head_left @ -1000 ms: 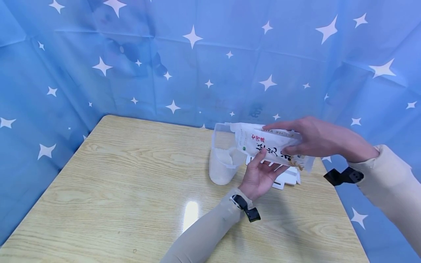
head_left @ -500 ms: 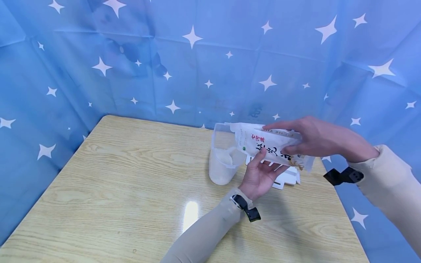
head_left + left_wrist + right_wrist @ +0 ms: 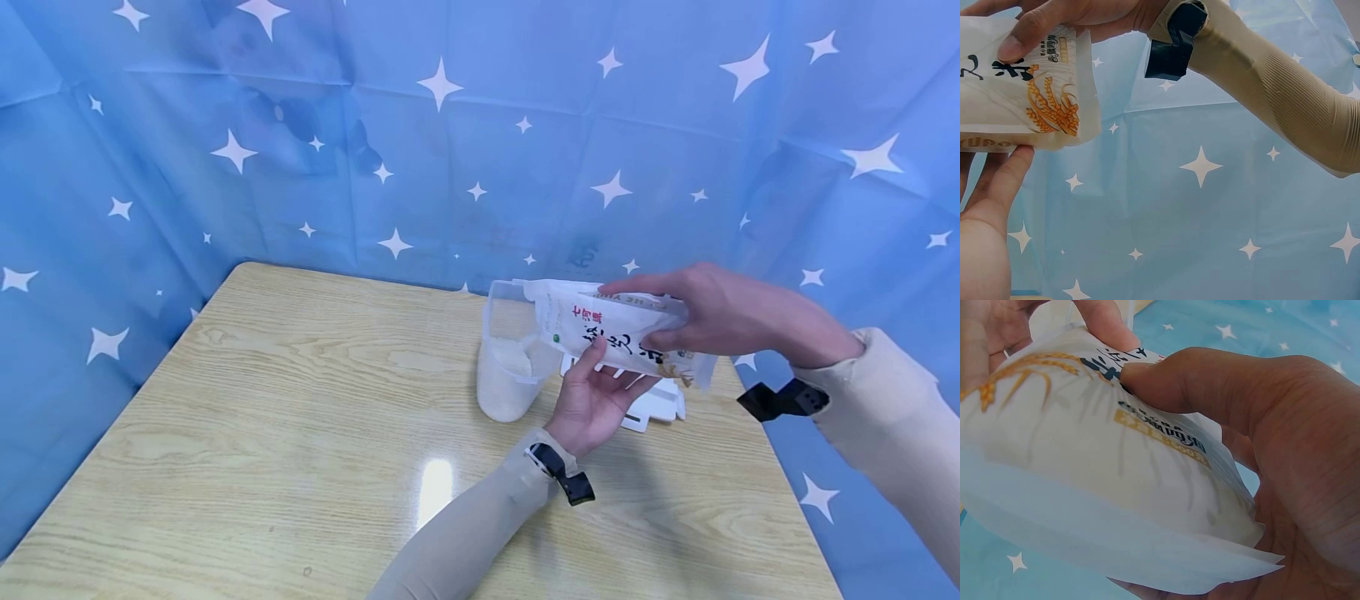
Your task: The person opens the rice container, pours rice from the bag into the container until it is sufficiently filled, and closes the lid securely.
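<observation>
Left hand [image 3: 588, 408]: palm up beneath white bag [image 3: 622, 323], grip pinching it, thumb on face. Right hand [image 3: 716, 312]: arched above, grip clasping bag's right end.

On the white bag [image 3: 622, 321] I can read 七河源 in small red characters [image 3: 587, 315]. Beside them run large black brush characters [image 3: 617, 343]; the last looks like 米, partly under the thumb of my right hand [image 3: 720, 312]. A gold strip [image 3: 1160, 439] on the bag, seen from my right wrist, appears to carry the number 500. The gold letters [image 3: 985, 142] along the bag's edge and a green round mark [image 3: 557, 338] I can't make out.
</observation>
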